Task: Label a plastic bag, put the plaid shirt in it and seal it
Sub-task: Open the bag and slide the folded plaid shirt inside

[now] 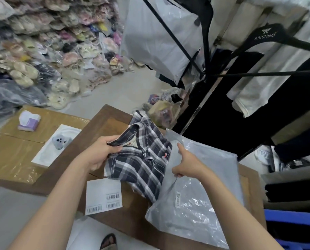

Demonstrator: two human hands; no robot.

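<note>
My left hand (98, 152) gripping plaid shirt (141, 159) collar at frame centre, my right hand (186, 164) pinching labelled plastic bag (201, 195) edge, both over desk (103, 123).

Tissue pack (29, 121) on cardboard box (10, 152), black hanger (269, 36) overhead.

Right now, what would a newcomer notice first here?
The plaid shirt at centre, its collar gripped by the left hand, its lower end entering the plastic bag that the right hand holds open. Then the barcode label sheet on the table, near left.
</note>
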